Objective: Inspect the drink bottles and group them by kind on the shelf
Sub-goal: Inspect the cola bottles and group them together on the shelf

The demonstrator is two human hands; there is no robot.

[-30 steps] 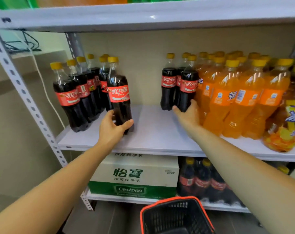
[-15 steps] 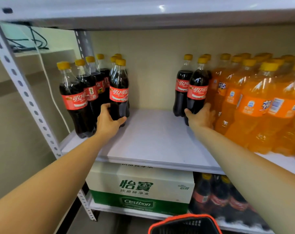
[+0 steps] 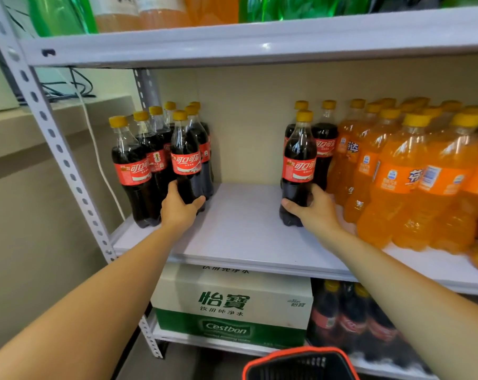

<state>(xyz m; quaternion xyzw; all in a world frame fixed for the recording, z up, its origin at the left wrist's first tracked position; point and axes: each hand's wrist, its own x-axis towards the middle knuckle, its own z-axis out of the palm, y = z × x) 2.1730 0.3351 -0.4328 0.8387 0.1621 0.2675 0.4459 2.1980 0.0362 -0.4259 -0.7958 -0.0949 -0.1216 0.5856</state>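
Several cola bottles with red labels and yellow caps stand grouped at the left of the white shelf [image 3: 243, 237]. My left hand [image 3: 181, 208] grips the lower part of the front cola bottle [image 3: 187, 157] of that group. At centre right, my right hand [image 3: 313, 211] grips the base of another cola bottle [image 3: 299, 163], which stands forward of two more cola bottles [image 3: 325, 149]. Directly to their right stand several orange soda bottles [image 3: 405, 176] in rows.
A grey perforated upright [image 3: 57, 149] frames the left side, and an upper shelf [image 3: 259, 37] carries green and orange bottles. Below sit a green and white water carton [image 3: 232, 305] and more cola bottles [image 3: 350, 322]. A black basket with a red rim [image 3: 300, 363] is at the bottom.
My right hand has drawn its cola bottle forward and left, away from the two behind it. My left hand stays on the front bottle of the left group. The camera has tilted up.
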